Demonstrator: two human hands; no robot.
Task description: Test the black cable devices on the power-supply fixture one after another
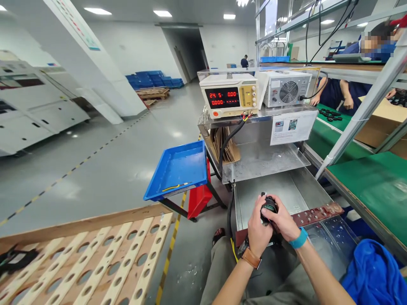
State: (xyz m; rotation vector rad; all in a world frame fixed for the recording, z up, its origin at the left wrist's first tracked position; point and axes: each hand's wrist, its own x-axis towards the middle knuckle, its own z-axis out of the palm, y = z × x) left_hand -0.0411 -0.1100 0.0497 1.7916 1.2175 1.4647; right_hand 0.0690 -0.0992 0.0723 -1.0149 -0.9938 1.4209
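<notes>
A black round part (269,204) with a dark greenish face is held between both hands, over the front of a metal tray (251,195). My left hand (258,226) wraps round its left side. On the other side, my right hand (284,218) grips it, with the thumb across its face. Fingers cover much of the part, so its exact kind cannot be made out. Just below the hands runs a reddish-brown strip (313,214) with several metal studs, along the tray's front. A yellow cable (234,250) hangs beside my left wrist.
A power supply (227,95) with red digits stands on the metal shelf ahead. Left of it is a blue tray (182,163) with a yellow-handled tool. A wooden rack with holes (119,254) lies lower left; a blue cloth (373,271) lower right. Co-workers' hands (348,101) are at the green bench.
</notes>
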